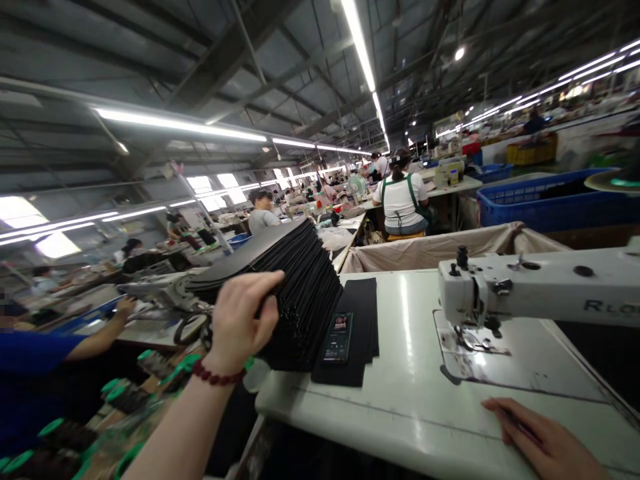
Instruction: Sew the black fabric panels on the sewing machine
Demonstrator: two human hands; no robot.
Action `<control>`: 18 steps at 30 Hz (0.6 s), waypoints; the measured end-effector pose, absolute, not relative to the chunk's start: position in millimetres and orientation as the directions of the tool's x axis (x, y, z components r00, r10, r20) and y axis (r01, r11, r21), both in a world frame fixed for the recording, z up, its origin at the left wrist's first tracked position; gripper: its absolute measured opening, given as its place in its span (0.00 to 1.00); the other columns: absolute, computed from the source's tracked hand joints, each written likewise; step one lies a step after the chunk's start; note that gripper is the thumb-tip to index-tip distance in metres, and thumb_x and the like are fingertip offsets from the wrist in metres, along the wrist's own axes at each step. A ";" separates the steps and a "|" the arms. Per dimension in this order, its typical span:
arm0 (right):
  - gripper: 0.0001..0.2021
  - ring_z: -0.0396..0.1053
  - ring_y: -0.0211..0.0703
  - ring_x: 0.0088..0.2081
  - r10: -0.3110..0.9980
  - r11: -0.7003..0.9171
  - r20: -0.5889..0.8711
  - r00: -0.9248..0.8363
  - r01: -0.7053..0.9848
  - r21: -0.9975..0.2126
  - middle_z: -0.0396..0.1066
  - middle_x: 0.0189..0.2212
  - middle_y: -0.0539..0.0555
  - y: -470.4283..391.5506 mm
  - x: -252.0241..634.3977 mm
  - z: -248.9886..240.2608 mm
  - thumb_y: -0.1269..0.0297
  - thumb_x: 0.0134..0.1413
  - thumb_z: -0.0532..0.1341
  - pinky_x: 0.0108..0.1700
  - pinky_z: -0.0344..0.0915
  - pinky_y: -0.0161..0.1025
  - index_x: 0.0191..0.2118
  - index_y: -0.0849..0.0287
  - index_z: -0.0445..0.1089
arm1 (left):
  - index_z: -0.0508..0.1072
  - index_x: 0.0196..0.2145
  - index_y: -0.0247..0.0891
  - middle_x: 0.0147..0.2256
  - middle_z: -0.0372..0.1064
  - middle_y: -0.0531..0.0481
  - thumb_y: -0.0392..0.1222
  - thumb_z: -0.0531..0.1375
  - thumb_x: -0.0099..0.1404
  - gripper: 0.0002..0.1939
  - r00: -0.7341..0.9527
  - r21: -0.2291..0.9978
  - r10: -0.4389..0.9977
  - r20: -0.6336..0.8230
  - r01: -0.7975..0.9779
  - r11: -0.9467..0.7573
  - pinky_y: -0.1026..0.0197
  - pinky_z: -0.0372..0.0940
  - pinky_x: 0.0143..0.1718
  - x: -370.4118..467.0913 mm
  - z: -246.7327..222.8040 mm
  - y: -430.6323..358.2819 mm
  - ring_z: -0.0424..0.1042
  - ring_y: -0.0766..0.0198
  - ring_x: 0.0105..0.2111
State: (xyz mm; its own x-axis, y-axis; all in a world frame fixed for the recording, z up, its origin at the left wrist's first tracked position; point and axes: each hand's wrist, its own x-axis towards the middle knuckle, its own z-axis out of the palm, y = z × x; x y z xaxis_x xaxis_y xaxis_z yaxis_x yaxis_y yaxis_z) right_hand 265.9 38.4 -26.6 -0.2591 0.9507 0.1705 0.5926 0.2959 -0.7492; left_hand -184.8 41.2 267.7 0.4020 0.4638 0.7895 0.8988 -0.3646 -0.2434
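Observation:
My left hand (245,317), with a dark red bead bracelet (217,375) at the wrist, is raised in front of a tall stack of black sheets (310,300). Its index finger points out and the thumb stands apart, with nothing visible between them; whether it touches the stack I cannot tell. Low on the right, my right hand (550,437) is closed around a slim dark tool (523,427), mostly hidden by the fingers, over the pale tabletop. Beside the stack, a lit phone (339,338) lies on a few flat black pieces (360,300).
A sewing machine (505,287) stands on the right of the table (400,407). Thread cones (123,393) crowd the lower left, near a co-worker's blue sleeve (40,360). Beyond the table are a cloth-lined bin (415,253), a blue crate (540,200) and a seated person (400,200).

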 end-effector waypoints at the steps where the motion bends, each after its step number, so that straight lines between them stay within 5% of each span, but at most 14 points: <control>1: 0.18 0.75 0.44 0.38 0.952 0.291 0.164 -0.257 0.598 -0.747 0.76 0.41 0.50 37.2 266.5 -27.4 0.51 0.57 0.55 0.41 0.70 0.33 0.49 0.48 0.72 | 0.63 0.56 0.44 0.51 0.67 0.47 0.33 0.55 0.62 0.24 0.469 -0.257 0.486 0.738 0.860 -0.440 0.51 0.61 0.54 -179.7 245.3 39.4 0.66 0.56 0.51; 4: 0.17 0.74 0.44 0.41 0.952 0.287 0.148 -0.266 0.622 -0.729 0.75 0.44 0.49 34.9 268.9 -30.2 0.51 0.56 0.56 0.43 0.70 0.33 0.49 0.47 0.72 | 0.63 0.56 0.45 0.52 0.67 0.47 0.29 0.54 0.62 0.25 0.526 -0.151 0.600 0.603 0.813 -0.562 0.51 0.61 0.55 -165.6 170.2 38.4 0.65 0.57 0.52; 7: 0.17 0.73 0.47 0.45 0.953 0.289 0.143 -0.269 0.656 -0.697 0.74 0.46 0.50 33.9 271.9 -36.8 0.51 0.56 0.57 0.46 0.69 0.36 0.49 0.47 0.73 | 0.64 0.54 0.43 0.52 0.66 0.45 0.31 0.50 0.65 0.21 0.234 0.198 0.785 0.573 0.891 -0.410 0.49 0.61 0.55 -154.9 100.0 40.9 0.64 0.56 0.53; 9: 0.18 0.71 0.50 0.47 0.956 0.278 0.129 -0.262 0.681 -0.677 0.73 0.47 0.51 33.6 274.4 -44.0 0.51 0.55 0.57 0.48 0.69 0.38 0.49 0.47 0.72 | 0.61 0.55 0.40 0.51 0.65 0.42 0.32 0.49 0.66 0.20 0.069 0.313 0.822 0.565 0.904 -0.290 0.47 0.63 0.53 -149.9 64.6 42.6 0.65 0.55 0.53; 18: 0.16 0.70 0.50 0.49 0.969 0.217 0.077 -0.233 0.666 -0.713 0.72 0.48 0.46 29.7 280.7 -70.0 0.50 0.56 0.56 0.50 0.67 0.38 0.50 0.36 0.69 | 0.57 0.56 0.38 0.50 0.63 0.41 0.34 0.48 0.68 0.18 -0.053 0.420 0.861 0.506 0.887 -0.192 0.46 0.60 0.55 -152.2 24.4 52.7 0.62 0.56 0.53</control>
